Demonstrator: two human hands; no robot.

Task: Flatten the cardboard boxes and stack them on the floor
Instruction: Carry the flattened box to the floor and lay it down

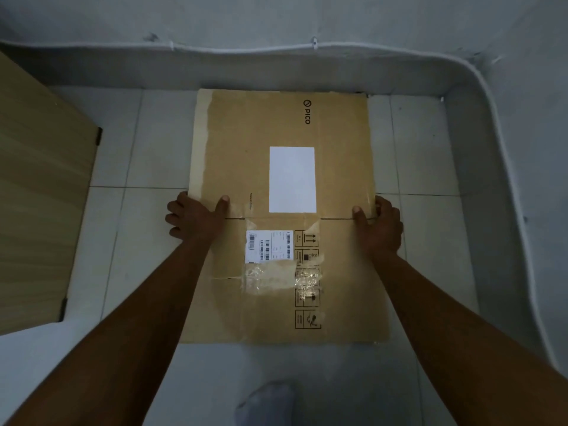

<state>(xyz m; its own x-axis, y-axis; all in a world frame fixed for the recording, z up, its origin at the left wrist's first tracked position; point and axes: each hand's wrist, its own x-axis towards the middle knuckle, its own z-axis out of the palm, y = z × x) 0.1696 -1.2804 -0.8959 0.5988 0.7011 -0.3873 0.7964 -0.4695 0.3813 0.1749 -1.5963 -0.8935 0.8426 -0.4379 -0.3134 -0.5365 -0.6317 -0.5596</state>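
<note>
At the far left a light wooden panel (pixel 40 195) with dark brackets on its edge stands beside the pale tiled floor (pixel 138 142). Next comes my left hand (pixel 196 218), gripping the left edge of the flattened cardboard box (pixel 246 142): the thumb lies on top of the cardboard, pointing away from me, while the fingers curl round the edge and sit outside it, so the grip is closed on the sheet's margin. The box lies flat on the floor in the middle, its far end near the grey wall (pixel 276 66), its near end toward my socked foot (pixel 270 401). On its upper face I see a barcoded shipping label (pixel 269 245) with crinkled clear tape (pixel 276 279) just below it, a blank white label (pixel 292 179) farther off, a column of printed handling symbols (pixel 307 278), and the printed word PICO (pixel 307 112) near the far edge. My right hand (pixel 379 226) mirrors the left, thumb on top, fingers wrapped over the right edge, closed on the cardboard at the fold line. Further right, a white cable (pixel 504 155) runs along the wall and curves down past the corner
</note>
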